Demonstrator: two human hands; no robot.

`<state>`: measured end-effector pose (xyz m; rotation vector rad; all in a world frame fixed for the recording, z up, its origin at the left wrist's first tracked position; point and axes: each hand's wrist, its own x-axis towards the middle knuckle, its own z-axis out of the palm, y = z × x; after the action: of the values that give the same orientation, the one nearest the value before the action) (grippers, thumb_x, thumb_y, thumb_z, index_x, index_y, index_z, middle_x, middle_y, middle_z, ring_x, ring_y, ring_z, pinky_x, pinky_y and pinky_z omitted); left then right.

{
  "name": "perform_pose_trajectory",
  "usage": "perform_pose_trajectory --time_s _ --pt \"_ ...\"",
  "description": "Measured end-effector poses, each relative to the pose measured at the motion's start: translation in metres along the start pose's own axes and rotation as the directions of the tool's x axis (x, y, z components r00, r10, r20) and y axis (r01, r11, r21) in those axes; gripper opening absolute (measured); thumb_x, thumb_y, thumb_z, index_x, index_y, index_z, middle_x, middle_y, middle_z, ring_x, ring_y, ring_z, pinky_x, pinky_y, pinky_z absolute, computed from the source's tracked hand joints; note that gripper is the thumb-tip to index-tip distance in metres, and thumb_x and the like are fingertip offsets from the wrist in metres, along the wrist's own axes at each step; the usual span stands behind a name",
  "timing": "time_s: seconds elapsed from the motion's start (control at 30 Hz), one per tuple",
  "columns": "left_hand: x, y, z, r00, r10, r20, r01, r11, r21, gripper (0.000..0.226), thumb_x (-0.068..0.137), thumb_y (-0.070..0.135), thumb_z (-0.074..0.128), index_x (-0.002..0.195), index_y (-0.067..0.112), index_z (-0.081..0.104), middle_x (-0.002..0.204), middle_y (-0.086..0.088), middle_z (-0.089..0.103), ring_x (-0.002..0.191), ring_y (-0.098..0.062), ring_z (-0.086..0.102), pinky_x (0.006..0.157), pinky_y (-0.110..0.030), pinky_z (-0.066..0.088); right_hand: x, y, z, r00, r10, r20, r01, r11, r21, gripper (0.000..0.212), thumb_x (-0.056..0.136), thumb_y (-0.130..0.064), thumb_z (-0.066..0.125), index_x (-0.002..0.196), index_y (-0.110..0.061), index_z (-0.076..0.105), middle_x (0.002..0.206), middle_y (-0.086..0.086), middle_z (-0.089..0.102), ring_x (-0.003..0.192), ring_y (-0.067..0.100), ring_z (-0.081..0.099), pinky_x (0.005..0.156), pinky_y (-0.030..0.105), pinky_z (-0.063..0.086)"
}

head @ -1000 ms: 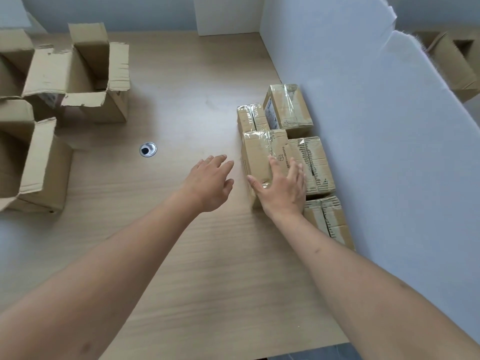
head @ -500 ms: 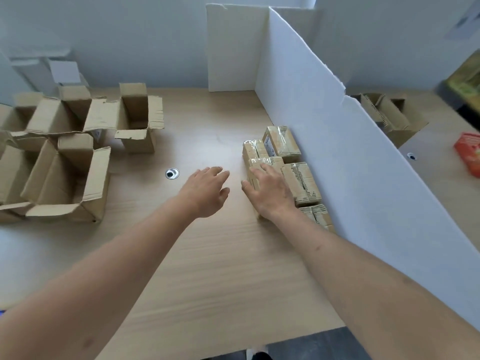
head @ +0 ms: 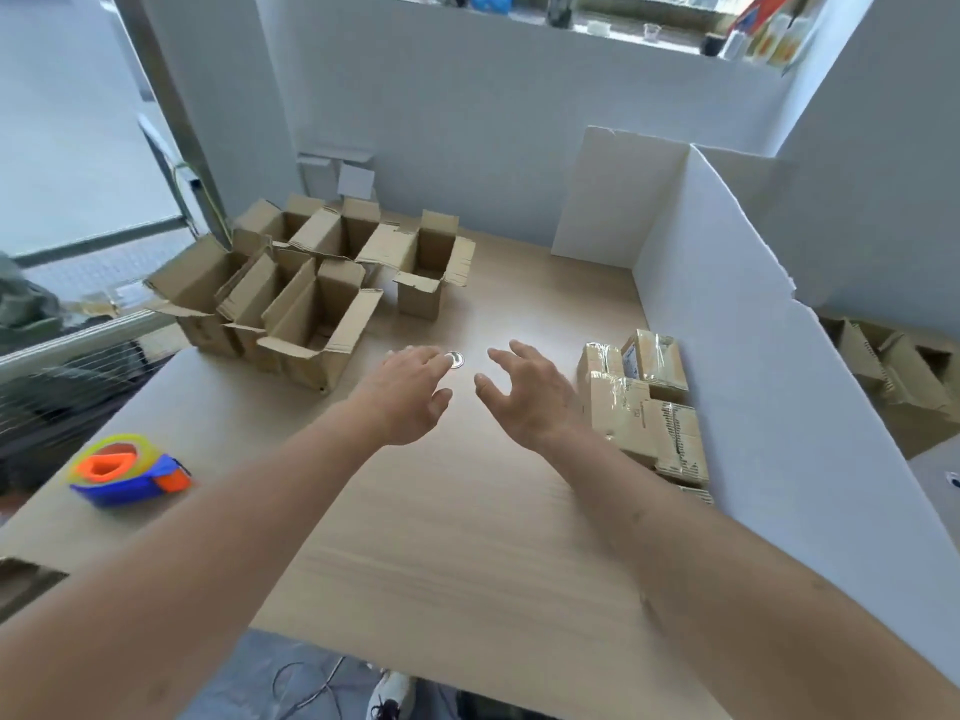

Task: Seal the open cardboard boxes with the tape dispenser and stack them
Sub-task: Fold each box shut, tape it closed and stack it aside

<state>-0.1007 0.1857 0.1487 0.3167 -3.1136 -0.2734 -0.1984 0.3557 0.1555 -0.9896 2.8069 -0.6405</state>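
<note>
at my far left the tape dispenser (head: 124, 470) lies on the table (head: 467, 537), near the edge, well apart from both hands and untouched; behind it, toward the back left, a cluster of open boxes (head: 306, 298) stands with flaps up, none of them taped as far as i can see, so i judge most of the sealing is left to do; my left hand (head: 410, 392) hovers over the middle of the table, palm down, fingers spread and relaxed, holding nothing; its fingertips reach toward a small round metal fitting (head: 455, 360) in the tabletop; my right hand (head: 530, 392) hangs just beside it, fingers loosely fanned and a little curled, also empty; to its right the taped boxes (head: 639, 397) sit stacked against the white divider (head: 753, 330), wrapped in clear tape, so that part looks done; i judge the next job is fetching an open box, then the dispenser.
</note>
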Motion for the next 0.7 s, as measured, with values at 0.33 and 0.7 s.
perform_pose_trajectory --time_s 0.33,0.7 --pt "-0.075 -0.082 -0.019 0.983 -0.164 -0.077 0.161 0.986 -0.036 0.044 0.102 0.036 0.05 0.14 0.014 0.054 0.146 -0.003 0.051 0.131 -0.027 0.049 0.107 -0.043 0.041 -0.004 -0.094 0.036 0.982 -0.175 0.067 0.175 0.985 0.013 0.052 0.099 -0.054 0.05 0.146 -0.031 0.052 0.16 -0.002 0.04 0.144 0.021 0.039 0.11 0.043 0.043" --pt "-0.109 -0.258 -0.017 0.98 -0.198 -0.007 0.197 0.979 -0.056 0.057 0.104 0.039 0.048 0.155 0.016 0.041 0.159 -0.007 0.04 0.145 -0.028 0.037 0.118 -0.047 0.031 0.041 -0.24 0.136 0.978 -0.192 0.086 0.194 0.981 -0.012 0.046 0.097 -0.05 0.051 0.136 -0.026 0.06 0.14 0.0 0.055 0.129 0.024 0.051 0.101 0.042 0.048"
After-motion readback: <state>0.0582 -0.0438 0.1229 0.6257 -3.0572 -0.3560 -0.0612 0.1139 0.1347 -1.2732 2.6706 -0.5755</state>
